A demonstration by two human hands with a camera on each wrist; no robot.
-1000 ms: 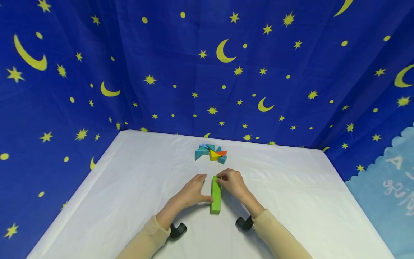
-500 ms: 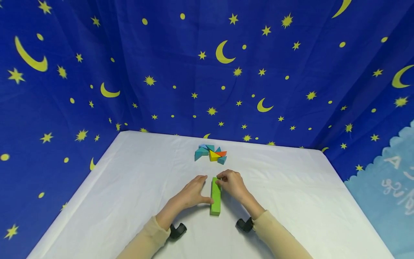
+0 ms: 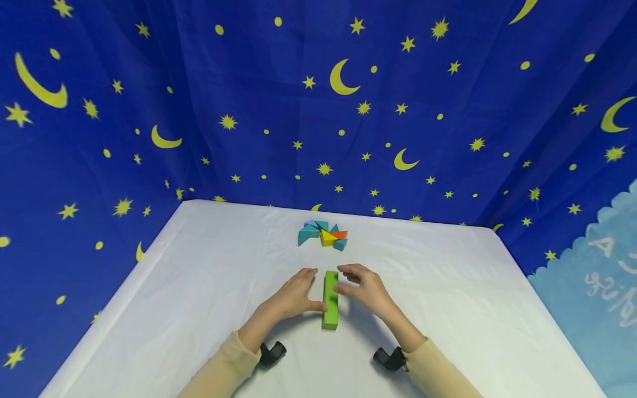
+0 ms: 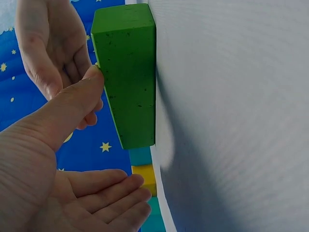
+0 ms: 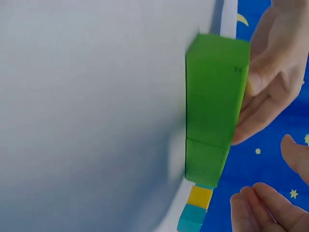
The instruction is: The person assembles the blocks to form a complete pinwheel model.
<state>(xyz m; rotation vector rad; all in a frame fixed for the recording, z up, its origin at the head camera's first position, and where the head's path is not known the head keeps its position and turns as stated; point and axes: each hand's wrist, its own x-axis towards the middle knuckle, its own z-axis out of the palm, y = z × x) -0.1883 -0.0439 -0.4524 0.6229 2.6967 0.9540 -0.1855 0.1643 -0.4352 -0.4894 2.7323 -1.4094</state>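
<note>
Between the hands [image 3: 295, 294] [image 3: 367, 287] lies a green bar [image 3: 330, 302].

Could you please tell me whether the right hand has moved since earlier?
Yes: against the yellow block, the right hand has shifted rightward, slightly nearer the person.

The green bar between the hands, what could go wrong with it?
The green bar shows a seam across it, so it could come apart if it's separate blocks. The left hand has its thumb right at the bar's side, so a nudge might knock it crooked.
</note>
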